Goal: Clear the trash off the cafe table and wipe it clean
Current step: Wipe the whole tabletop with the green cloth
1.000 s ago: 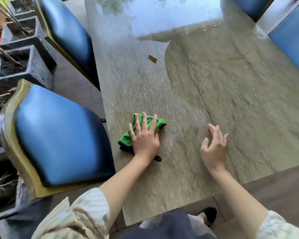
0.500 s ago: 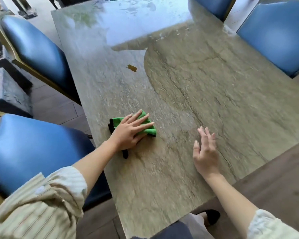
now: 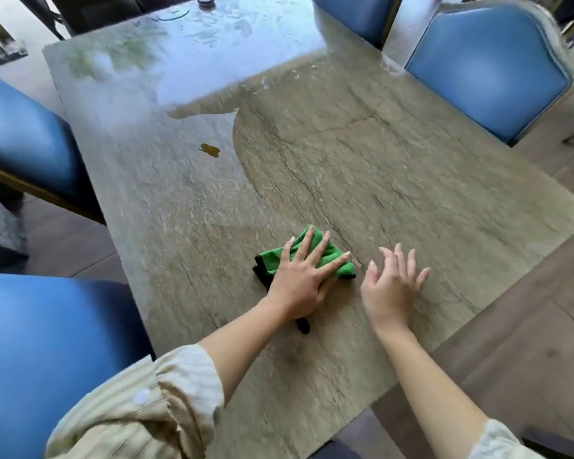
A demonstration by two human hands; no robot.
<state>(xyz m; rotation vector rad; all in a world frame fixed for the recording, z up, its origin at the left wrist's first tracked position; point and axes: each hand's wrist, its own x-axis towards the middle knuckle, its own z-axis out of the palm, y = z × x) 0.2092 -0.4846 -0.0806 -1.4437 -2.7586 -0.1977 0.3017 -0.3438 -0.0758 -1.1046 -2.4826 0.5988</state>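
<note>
head view: the left hand [image 3: 300, 281] lies flat on a folded green cloth [image 3: 312, 258] with a black edge, fingers straight and spread, pressing it onto the stone worktop [image 3: 395, 180]; this grip is open, not curled round the cloth. the cloth sits near the middle of the worktop's near half, its black corner poking out below the wrist. the right hand [image 3: 391, 286] is just beside the cloth on the right, apart from it, palm down with fingers spread and relaxed, its grip open and holding nothing; whether it touches the surface cannot be told. a small brown scrap [image 3: 210, 150] lies further up the worktop, well apart from the cloth, towards the left edge. the far end of the worktop shines with a wet-looking reflection. blue padded chairs [image 3: 491, 64] stand along both long sides. striped cream sleeves [image 3: 153, 405] are pushed up both forearms.
</note>
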